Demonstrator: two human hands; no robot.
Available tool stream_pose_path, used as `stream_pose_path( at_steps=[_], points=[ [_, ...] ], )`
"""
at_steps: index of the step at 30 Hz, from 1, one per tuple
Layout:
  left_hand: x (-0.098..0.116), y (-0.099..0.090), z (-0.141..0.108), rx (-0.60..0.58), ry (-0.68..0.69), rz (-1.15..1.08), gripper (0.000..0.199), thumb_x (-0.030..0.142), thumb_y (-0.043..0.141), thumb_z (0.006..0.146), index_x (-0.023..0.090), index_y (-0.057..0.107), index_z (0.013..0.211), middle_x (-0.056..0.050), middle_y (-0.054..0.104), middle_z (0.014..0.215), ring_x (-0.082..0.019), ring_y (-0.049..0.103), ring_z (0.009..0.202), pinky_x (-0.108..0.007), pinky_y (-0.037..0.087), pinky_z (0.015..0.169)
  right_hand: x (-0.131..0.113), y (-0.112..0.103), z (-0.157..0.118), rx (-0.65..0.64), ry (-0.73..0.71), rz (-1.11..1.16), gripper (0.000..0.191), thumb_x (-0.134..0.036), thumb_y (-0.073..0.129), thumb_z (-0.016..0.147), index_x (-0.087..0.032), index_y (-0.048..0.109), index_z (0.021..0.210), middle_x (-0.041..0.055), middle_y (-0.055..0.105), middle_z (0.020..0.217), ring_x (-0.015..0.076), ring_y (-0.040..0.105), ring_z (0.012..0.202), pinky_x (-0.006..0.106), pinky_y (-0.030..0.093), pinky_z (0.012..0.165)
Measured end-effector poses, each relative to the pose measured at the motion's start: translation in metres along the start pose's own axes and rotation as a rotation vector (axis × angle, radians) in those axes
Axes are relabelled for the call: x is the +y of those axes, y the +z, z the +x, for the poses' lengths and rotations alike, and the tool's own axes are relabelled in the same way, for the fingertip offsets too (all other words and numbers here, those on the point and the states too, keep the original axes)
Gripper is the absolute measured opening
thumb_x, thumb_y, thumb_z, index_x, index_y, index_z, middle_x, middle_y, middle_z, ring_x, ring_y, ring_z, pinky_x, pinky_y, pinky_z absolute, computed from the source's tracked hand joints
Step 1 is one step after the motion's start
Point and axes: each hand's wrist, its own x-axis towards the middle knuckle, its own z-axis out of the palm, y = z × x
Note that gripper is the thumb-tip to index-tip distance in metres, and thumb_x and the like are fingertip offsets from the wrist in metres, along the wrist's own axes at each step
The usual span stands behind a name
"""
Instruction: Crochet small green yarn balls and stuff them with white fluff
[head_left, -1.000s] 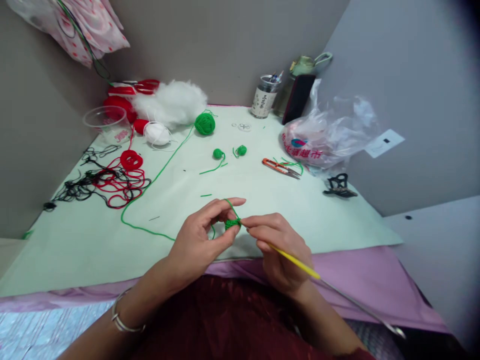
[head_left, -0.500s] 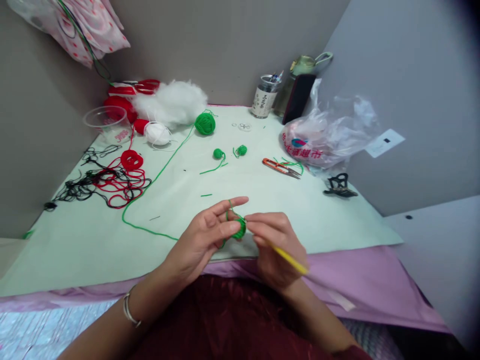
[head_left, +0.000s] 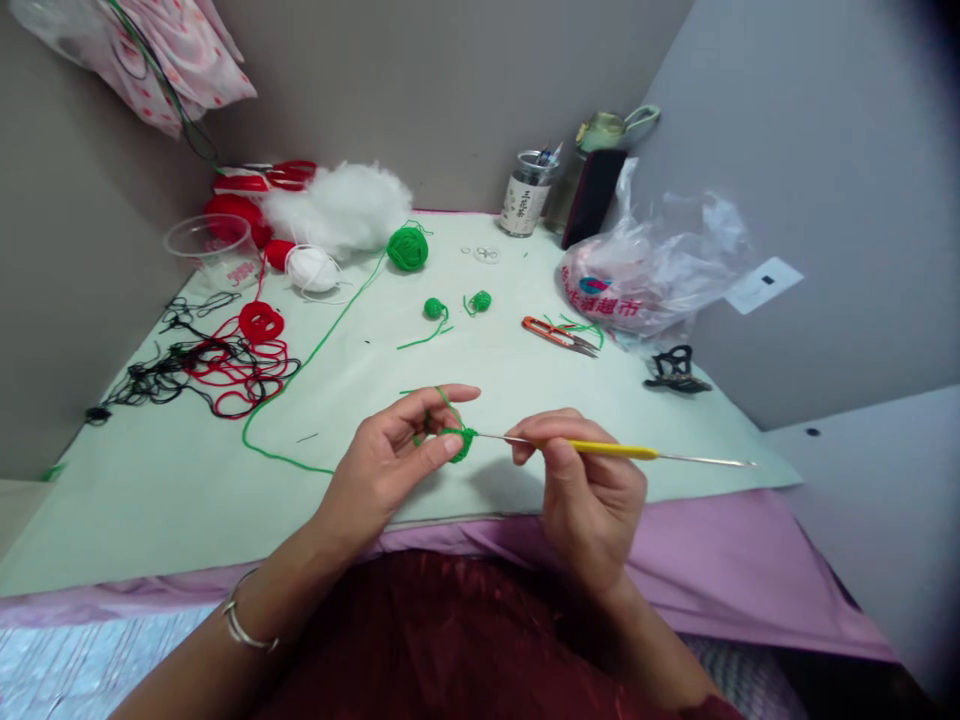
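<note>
My left hand [head_left: 409,440] pinches a small green crochet piece [head_left: 463,446] between thumb and fingers, its index finger stretched out with green yarn looped over it. In my right hand [head_left: 589,480] is a crochet hook [head_left: 619,450] with a yellow grip and metal ends, held like a pen. The hook's left tip meets the edge of the crochet piece; its other end points right. From my left hand the green yarn [head_left: 277,457] runs across the table to a green yarn ball [head_left: 407,249]. Two small green crocheted balls [head_left: 433,308] with loose tails lie beyond my hands.
Orange thread snips [head_left: 559,336] lie beside green scraps, near a plastic bag [head_left: 652,270] and a black hair claw [head_left: 677,372]. Tangled red and black yarn [head_left: 225,365] spreads at left. White stuffing [head_left: 341,208], a clear cup [head_left: 210,250] and a pen jar [head_left: 525,195] stand behind.
My right hand has moved right and turned, so the hook now lies nearly level. My left hand has shifted slightly left with the crochet piece.
</note>
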Motion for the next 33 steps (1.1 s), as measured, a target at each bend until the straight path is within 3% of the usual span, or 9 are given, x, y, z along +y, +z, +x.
stream_pose_path(
  at_steps=[7, 11, 13, 15, 17, 20, 23, 29, 33],
  points=[
    [-0.005, 0.011, -0.001, -0.098, -0.032, -0.087, 0.038, 0.032, 0.079, 0.091, 0.031, 0.075, 0.129, -0.001, 0.069, 0.097, -0.014, 0.062, 0.093, -0.026, 0.048, 0.089, 0.005, 0.003, 0.005, -0.080, 0.096, 0.110, 0.018, -0.020, 0.061, 0.103, -0.025, 0.079, 0.101, 0.0018, 0.073, 0.093, 0.0136, 0.065, 0.078, 0.029, 0.054, 0.070],
    [-0.010, 0.022, -0.001, -0.007, -0.061, -0.153, 0.040, 0.030, 0.084, 0.086, 0.028, 0.077, 0.125, 0.000, 0.068, 0.092, -0.013, 0.062, 0.090, -0.026, 0.049, 0.089, 0.006, 0.007, 0.002, -0.065, -0.052, -0.095, 0.024, -0.013, 0.060, 0.102, -0.027, 0.078, 0.106, 0.0019, 0.072, 0.092, 0.0148, 0.067, 0.081, 0.029, 0.056, 0.070],
    [-0.011, 0.026, -0.001, 0.041, -0.071, -0.219, 0.044, 0.028, 0.087, 0.083, 0.028, 0.077, 0.126, 0.000, 0.066, 0.089, -0.013, 0.062, 0.090, -0.024, 0.049, 0.087, 0.007, 0.006, -0.001, -0.092, -0.210, -0.288, 0.028, -0.009, 0.063, 0.099, -0.028, 0.078, 0.113, 0.0037, 0.073, 0.098, 0.0163, 0.069, 0.087, 0.031, 0.058, 0.073],
    [-0.011, 0.028, 0.000, 0.030, -0.132, -0.346, 0.049, 0.029, 0.087, 0.083, 0.026, 0.076, 0.130, -0.001, 0.068, 0.090, -0.013, 0.062, 0.092, -0.023, 0.049, 0.087, 0.009, 0.004, -0.005, -0.130, -0.377, -0.482, 0.034, -0.007, 0.067, 0.095, -0.028, 0.078, 0.120, 0.0067, 0.074, 0.109, 0.0185, 0.070, 0.094, 0.032, 0.059, 0.076],
    [-0.010, 0.029, 0.001, -0.029, -0.236, -0.490, 0.051, 0.029, 0.086, 0.082, 0.024, 0.075, 0.131, -0.003, 0.070, 0.096, -0.012, 0.062, 0.090, -0.022, 0.049, 0.085, 0.011, 0.002, -0.006, -0.131, -0.421, -0.531, 0.038, -0.007, 0.068, 0.094, -0.029, 0.077, 0.123, 0.0077, 0.075, 0.112, 0.0195, 0.070, 0.094, 0.033, 0.060, 0.075],
    [-0.009, 0.027, 0.003, -0.140, -0.332, -0.640, 0.045, 0.025, 0.084, 0.082, 0.019, 0.078, 0.126, -0.005, 0.070, 0.105, -0.011, 0.059, 0.085, -0.021, 0.050, 0.077, 0.010, 0.001, -0.002, -0.109, -0.298, -0.360, 0.035, -0.009, 0.064, 0.097, -0.031, 0.077, 0.121, 0.0051, 0.077, 0.103, 0.0202, 0.071, 0.092, 0.035, 0.060, 0.076],
    [-0.009, 0.025, 0.004, -0.199, -0.319, -0.693, 0.043, 0.021, 0.080, 0.084, 0.018, 0.078, 0.127, -0.007, 0.070, 0.108, -0.012, 0.059, 0.087, -0.020, 0.049, 0.073, 0.008, 0.001, 0.003, -0.132, -0.192, -0.202, 0.026, -0.013, 0.063, 0.100, -0.030, 0.078, 0.114, 0.0038, 0.078, 0.097, 0.0203, 0.071, 0.092, 0.035, 0.059, 0.076],
    [-0.009, 0.015, 0.007, -0.211, -0.256, -0.655, 0.047, 0.020, 0.076, 0.084, 0.014, 0.075, 0.131, -0.003, 0.059, 0.088, -0.012, 0.051, 0.077, -0.022, 0.047, 0.070, 0.009, -0.004, 0.010, -0.022, 0.022, 0.060, 0.015, -0.026, 0.065, 0.101, -0.025, 0.080, 0.099, 0.0030, 0.074, 0.086, 0.0151, 0.065, 0.067, 0.031, 0.055, 0.062],
    [-0.009, 0.011, 0.005, -0.186, -0.223, -0.505, 0.042, 0.027, 0.077, 0.085, 0.017, 0.078, 0.126, -0.002, 0.057, 0.088, -0.011, 0.050, 0.076, -0.023, 0.044, 0.071, 0.007, -0.006, 0.014, -0.018, 0.152, 0.254, 0.015, -0.029, 0.067, 0.099, -0.023, 0.079, 0.092, 0.0016, 0.071, 0.078, 0.0123, 0.060, 0.060, 0.025, 0.051, 0.053]
  ],
)
